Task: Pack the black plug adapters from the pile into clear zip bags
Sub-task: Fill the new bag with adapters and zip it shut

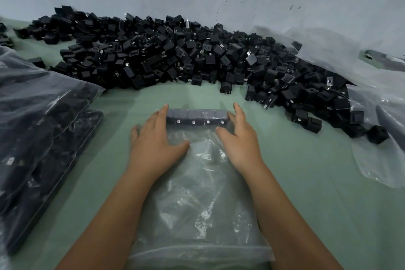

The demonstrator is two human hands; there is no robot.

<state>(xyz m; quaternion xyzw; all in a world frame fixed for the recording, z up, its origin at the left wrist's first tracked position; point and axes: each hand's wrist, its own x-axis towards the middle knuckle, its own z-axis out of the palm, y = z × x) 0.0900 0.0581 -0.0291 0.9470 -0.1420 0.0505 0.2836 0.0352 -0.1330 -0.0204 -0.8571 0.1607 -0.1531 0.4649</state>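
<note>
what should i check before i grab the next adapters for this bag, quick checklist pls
1. Row of adapters sits square against the far end of the clear zip bag: ok, one straight row.
2. Left hand and right hand steady the row: ok, both lie flat on the bag, fingers at the row's ends.
3. Room left in the bag: ok, everything nearer than the row looks empty.
4. Bag mouth open toward you: cannot tell, the near edge is blurred.
5. Pile within easy reach: ok, it lies just beyond the bag.
6. Filled bags clear of the work area: ok, off to the left.
</note>
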